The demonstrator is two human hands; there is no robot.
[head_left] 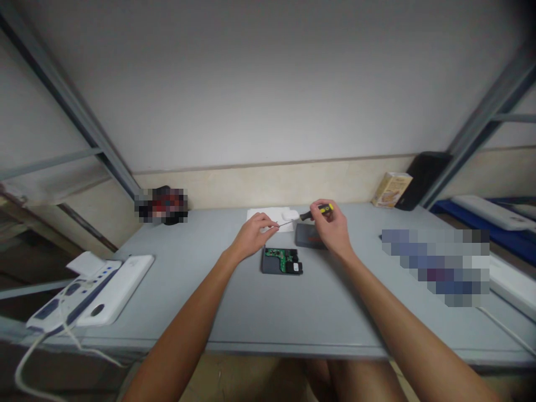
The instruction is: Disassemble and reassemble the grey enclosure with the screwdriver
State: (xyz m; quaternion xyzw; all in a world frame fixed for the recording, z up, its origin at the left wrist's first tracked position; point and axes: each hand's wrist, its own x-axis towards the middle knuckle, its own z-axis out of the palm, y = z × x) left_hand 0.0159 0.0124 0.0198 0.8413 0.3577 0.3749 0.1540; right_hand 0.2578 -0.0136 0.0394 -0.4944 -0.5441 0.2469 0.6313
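My right hand [331, 226] grips a screwdriver [310, 214] by its black and yellow handle, its thin shaft pointing left. The fingers of my left hand [253, 233] are pinched at the shaft's tip; whatever is between them is too small to make out. Below the hands lies an opened dark device casing [271, 264] with a green circuit board [283, 258] and black parts showing. A dark grey cover [307, 235] rests behind it, partly hidden by my right hand. White paper [268, 214] and a small white case [290, 214] lie at the back.
On the left of the desk [293, 318] are a white power strip [77, 293] with cables and a flat white device [121, 290]. A yellowish box [392, 190] and a black object [425, 180] stand at the back right. Blurred items lie at both sides.
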